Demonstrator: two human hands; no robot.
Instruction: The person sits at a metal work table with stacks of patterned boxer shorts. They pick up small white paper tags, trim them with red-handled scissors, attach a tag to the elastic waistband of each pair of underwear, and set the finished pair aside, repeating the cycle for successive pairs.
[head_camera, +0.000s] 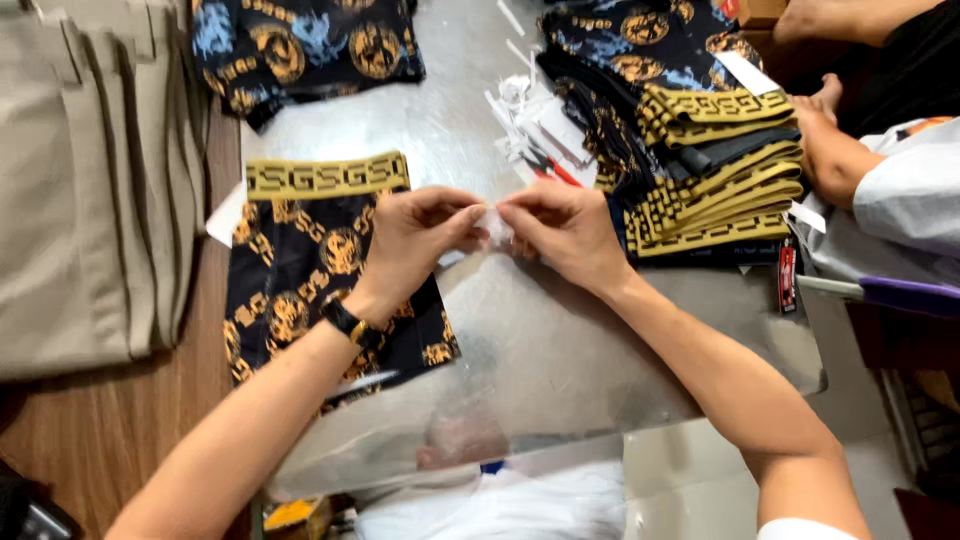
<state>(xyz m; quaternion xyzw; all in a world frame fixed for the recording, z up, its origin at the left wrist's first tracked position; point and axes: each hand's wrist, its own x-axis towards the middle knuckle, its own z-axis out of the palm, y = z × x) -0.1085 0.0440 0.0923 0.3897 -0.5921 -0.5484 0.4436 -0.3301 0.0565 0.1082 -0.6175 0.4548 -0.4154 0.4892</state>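
My left hand (412, 240) and my right hand (562, 232) meet over a shiny metal table (560, 350), both pinching a small clear plastic piece (494, 226) between thumb and fingertips. A black watch sits on my left wrist. Under my left forearm lies a flat pair of black shorts with gold print and a gold patterned waistband (300, 260).
A stack of folded matching garments (710, 170) stands right of my hands, with loose white tags and a red-handled tool (545, 125) behind. More printed garments (300, 45) lie at the back. Beige folded cloth (90, 180) fills the left. Another person's arm (850, 160) rests at right.
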